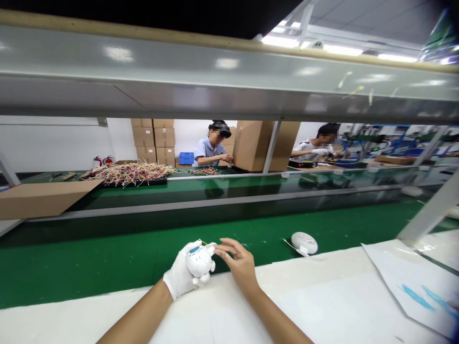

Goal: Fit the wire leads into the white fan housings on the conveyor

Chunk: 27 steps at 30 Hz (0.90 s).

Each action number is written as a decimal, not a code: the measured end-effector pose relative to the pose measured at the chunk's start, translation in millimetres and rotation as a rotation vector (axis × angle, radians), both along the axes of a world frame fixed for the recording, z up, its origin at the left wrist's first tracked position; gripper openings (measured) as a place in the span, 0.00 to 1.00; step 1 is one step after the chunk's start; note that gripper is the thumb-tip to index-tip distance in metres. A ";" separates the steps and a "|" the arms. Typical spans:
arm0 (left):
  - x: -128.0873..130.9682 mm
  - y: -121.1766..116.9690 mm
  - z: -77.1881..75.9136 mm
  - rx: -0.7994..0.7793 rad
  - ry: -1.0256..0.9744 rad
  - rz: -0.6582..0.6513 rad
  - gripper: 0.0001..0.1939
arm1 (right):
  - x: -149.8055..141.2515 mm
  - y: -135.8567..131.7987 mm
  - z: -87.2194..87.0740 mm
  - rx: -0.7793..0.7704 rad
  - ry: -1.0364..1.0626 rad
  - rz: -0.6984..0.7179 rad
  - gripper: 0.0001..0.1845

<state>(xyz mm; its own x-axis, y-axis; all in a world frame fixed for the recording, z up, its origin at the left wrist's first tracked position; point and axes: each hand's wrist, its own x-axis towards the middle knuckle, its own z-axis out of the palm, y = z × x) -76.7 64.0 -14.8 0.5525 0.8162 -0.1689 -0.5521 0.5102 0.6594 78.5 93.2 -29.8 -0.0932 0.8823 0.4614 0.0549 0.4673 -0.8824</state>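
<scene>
My left hand (179,273), in a white glove, is closed round a small white rounded figure (198,263) with stubby feet, small face marks and a blue patch near its top. A thin pale wire (203,242) shows at the figure's upper edge. My right hand (238,263) is bare, its fingertips brought together at the figure's upper right side. Whatever lies between those fingertips is too small to make out. Both hands are above the near edge of the green conveyor belt (118,258).
A round white part (304,242) with a wire lies on the belt to the right. White sheeting (322,296) covers the near bench. Beyond are a heap of wires (132,173), a large carton (252,145) and two co-workers. A metal shelf (179,71) spans overhead.
</scene>
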 end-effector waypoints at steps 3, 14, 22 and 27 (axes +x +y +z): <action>-2.8 -0.6 1.6 -0.018 0.002 -0.037 0.20 | 2.5 -2.7 2.8 0.001 -0.025 0.002 0.09; 1.5 -1.3 -1.6 0.008 -0.011 -0.014 0.21 | -7.1 -3.3 4.3 -0.263 0.224 0.053 0.17; 5.8 0.5 -6.1 0.025 0.003 0.025 0.21 | -8.9 -0.5 -0.7 -0.403 0.372 0.146 0.21; 7.5 2.2 -7.5 0.005 0.029 0.017 0.23 | -4.5 1.6 -7.6 -0.456 0.406 0.235 0.20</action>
